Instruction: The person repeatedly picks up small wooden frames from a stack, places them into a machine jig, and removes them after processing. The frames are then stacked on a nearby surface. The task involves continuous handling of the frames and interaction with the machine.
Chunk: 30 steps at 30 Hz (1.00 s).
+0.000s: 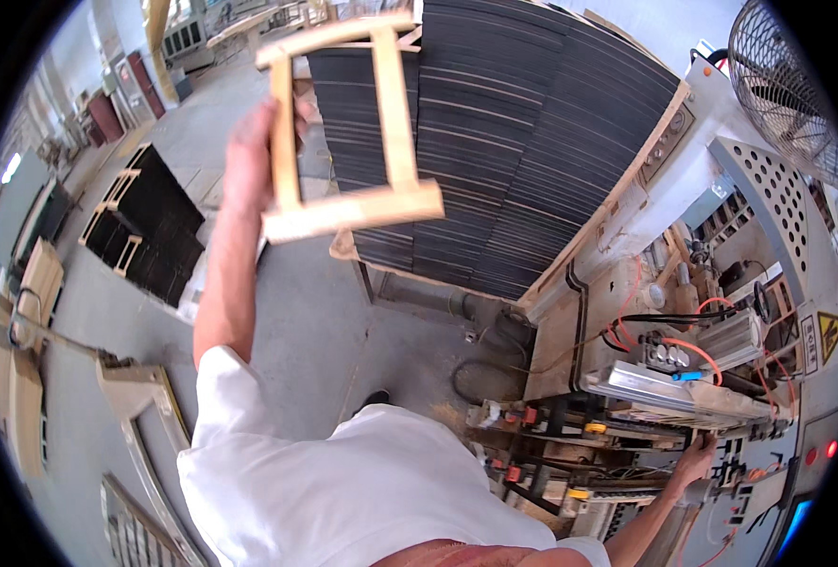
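A pale wooden frame [395, 104], made of two long rails and two crosspieces, is raised at the upper left. My left hand [258, 151] is closed round its left rail, with the arm stretched out and the fingers slightly blurred. At the lower right, my right hand [693, 463] reaches into a machine [665, 387] with metal bars, orange hoses and clamps. Its fingers are bent together at the edge of a metal bar. What they grip there is too small to make out.
A tall stack of black-edged panels [495, 132] rises in front. Another black stack [145, 227] stands on the floor at left. A caged fan [783, 85] and a perforated metal guard [769, 203] are at upper right. A metal-framed cart [145, 406] stands at lower left.
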{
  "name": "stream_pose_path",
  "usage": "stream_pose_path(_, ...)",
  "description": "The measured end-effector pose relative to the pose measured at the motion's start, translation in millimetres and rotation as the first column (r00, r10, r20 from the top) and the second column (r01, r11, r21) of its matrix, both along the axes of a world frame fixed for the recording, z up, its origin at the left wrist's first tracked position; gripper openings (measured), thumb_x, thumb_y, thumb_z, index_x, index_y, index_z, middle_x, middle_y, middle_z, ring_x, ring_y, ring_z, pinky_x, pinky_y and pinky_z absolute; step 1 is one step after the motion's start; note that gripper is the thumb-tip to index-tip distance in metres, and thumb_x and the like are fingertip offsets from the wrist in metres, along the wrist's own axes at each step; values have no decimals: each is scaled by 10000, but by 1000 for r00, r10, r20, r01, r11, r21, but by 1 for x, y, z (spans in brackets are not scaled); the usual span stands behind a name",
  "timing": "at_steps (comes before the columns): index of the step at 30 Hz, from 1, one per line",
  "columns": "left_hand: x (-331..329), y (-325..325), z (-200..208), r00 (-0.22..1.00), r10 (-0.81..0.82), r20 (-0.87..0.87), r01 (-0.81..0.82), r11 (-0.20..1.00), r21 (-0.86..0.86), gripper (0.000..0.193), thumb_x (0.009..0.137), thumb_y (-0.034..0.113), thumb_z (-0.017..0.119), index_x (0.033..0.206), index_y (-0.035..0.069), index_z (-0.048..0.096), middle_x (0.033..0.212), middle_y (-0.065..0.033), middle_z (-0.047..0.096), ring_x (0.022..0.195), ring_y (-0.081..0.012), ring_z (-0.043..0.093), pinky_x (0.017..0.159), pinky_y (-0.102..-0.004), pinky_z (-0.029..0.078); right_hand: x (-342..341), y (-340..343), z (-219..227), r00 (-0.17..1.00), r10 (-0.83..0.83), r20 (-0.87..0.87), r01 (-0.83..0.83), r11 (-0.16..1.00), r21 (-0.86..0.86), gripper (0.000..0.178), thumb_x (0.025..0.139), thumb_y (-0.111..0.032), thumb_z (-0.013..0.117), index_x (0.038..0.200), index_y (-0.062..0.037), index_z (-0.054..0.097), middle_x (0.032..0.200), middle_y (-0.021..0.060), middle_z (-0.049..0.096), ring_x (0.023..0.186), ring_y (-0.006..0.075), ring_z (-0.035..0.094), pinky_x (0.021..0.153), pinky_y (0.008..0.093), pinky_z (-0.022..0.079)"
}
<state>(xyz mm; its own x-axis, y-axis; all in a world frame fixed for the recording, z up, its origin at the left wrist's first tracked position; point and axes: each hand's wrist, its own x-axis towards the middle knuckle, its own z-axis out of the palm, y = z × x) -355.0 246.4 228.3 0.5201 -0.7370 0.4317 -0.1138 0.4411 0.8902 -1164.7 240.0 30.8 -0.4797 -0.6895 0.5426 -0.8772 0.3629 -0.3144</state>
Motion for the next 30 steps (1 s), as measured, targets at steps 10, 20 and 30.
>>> stream_pose_path(10,230,-201,97,967,-249,55,230,946,228,279,976,254,398,972,35,570,749,-1,583,587,-71,532,544,-181,464,306,75,-1,825,452,340,-302,860,-411,87,876,-4,566,955,29,575,1056,138,622,978,215,569,874,316,444)
stream_pose_path(20,183,-276,93,774,-84,628,-216,897,386,600,893,493,431,1106,-41,601,1066,-167,636,937,-233,612,848,-364,452,365,109,-64,794,283,538,-199,957,-211,116,852,23,562,966,36,576,910,84,614,778,142,549,721,272,468)
stream_pose_path(30,80,-153,116,35,-391,920,65,919,388,522,735,295,741,1133,-11,594,966,-156,667,904,-245,634,815,-349,481,379,128,-49,842,127,524,-100,992,-79,140,843,-37,603,965,32,600,770,78,604,676,138,542,633,289,460)
